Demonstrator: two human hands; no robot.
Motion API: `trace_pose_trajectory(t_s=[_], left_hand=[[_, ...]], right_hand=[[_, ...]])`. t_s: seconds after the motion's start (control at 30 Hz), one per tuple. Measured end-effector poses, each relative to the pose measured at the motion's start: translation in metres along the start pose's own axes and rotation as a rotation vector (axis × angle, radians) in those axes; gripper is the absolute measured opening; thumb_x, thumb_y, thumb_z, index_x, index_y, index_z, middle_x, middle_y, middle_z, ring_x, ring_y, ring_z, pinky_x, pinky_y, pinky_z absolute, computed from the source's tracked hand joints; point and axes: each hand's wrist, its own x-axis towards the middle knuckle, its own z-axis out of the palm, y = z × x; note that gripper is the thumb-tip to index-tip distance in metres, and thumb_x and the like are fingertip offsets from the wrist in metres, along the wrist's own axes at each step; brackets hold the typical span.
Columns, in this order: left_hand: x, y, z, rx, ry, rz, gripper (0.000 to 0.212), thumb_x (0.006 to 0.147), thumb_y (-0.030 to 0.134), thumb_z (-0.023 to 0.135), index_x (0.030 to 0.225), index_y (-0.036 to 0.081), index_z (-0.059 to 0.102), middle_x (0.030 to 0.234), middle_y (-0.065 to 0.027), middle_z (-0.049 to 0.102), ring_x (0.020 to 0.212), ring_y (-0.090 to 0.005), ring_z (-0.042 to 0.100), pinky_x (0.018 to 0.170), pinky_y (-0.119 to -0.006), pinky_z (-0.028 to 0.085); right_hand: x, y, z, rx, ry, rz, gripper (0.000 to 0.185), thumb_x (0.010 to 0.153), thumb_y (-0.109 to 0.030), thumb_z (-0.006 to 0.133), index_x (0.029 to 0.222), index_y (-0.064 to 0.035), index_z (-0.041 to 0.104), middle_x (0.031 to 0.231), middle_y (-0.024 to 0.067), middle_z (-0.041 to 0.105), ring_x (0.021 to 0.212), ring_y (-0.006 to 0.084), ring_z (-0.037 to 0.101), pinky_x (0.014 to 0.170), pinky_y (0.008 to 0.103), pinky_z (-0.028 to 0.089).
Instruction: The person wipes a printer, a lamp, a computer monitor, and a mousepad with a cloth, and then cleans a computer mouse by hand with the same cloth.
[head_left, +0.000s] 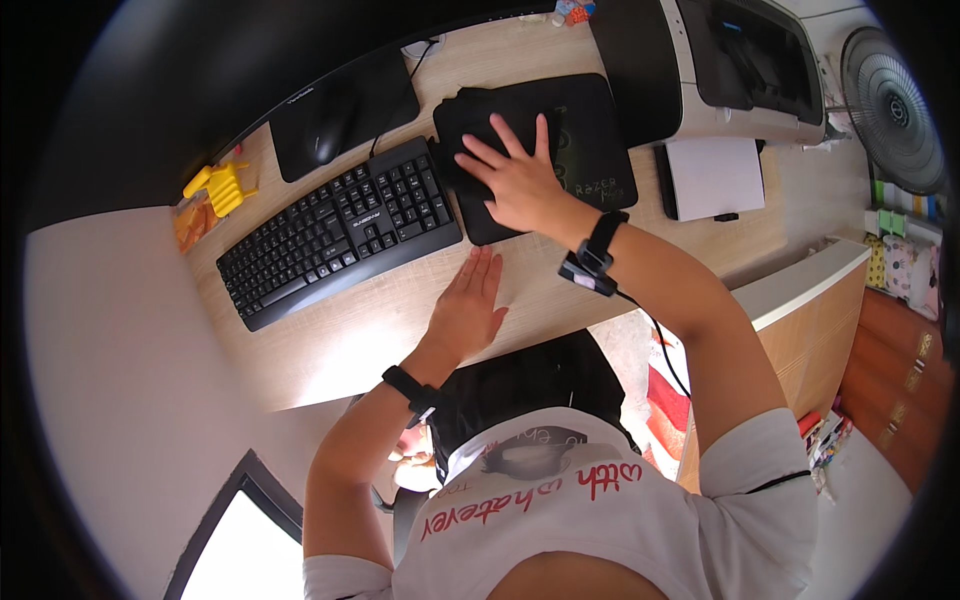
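Observation:
My right hand (521, 180) presses flat, fingers spread, over a black Razer mouse pad (600, 150). Beneath its fingers lies a dark, uneven-edged piece, perhaps a cloth (469, 112), hard to tell from the pad. My left hand (465, 304) rests flat on the wooden desk (405, 292), fingers together and thumb slightly apart, its fingertips at the pad's lower edge. Neither hand grips anything. Left of the pad, a black keyboard (341, 232) sits at an angle. A black mouse (326, 139) is behind it on the dark monitor base (289, 154).
A ViewSonic monitor (225, 90) spans the far side. At right stand a printer (750, 67), a stack of white paper (716, 176) and a fan (892, 109). A yellow holder (225, 187) is at far left. A cable (664, 345) hangs from my right wrist strap (600, 244).

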Motion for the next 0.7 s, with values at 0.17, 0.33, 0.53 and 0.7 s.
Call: trace_pose_trajectory(t_s=[0.17,0.33,0.53,0.7], left_hand=[[0.002,0.007,-0.003,-0.048,-0.046,-0.035,0.071,0.081,0.028,0.065,0.132,-0.010,0.035,0.134,-0.0305,0.039,0.129,-0.0438,0.034,0.111,-0.044,0.026],[0.000,0.007,-0.002,0.083,-0.075,-0.013,0.069,0.081,0.029,0.065,0.131,-0.011,0.037,0.134,-0.0289,0.040,0.129,-0.0431,0.035,0.112,-0.044,0.023],[0.003,0.008,-0.002,0.087,0.013,-0.025,0.062,0.081,0.029,0.064,0.126,-0.007,0.042,0.140,-0.0259,0.036,0.134,-0.0358,0.032,0.113,-0.042,0.022],[0.012,0.019,-0.019,0.054,-0.059,-0.054,0.060,0.081,0.029,0.065,0.125,-0.005,0.042,0.139,-0.0237,0.037,0.132,-0.0353,0.034,0.112,-0.042,0.023]], right_hand=[[-0.062,-0.021,0.013,0.104,-0.067,-0.099,0.075,0.065,-0.015,0.070,0.136,-0.0244,0.046,0.149,-0.0022,0.031,0.141,0.0333,0.015,0.103,0.0722,0.000],[-0.081,-0.025,0.013,0.066,0.015,-0.114,0.075,0.062,-0.010,0.069,0.134,-0.0234,0.049,0.146,-0.0027,0.036,0.139,0.0328,0.021,0.104,0.0711,0.002],[-0.140,0.018,-0.006,-0.013,-0.074,0.179,0.074,0.066,-0.009,0.064,0.137,-0.0200,0.044,0.146,-0.0019,0.037,0.138,0.0315,0.024,0.105,0.0684,0.004],[-0.137,0.006,-0.009,0.161,-0.038,0.446,0.079,0.064,-0.010,0.065,0.139,-0.0156,0.040,0.147,0.0009,0.035,0.139,0.0300,0.022,0.106,0.0653,0.007]])
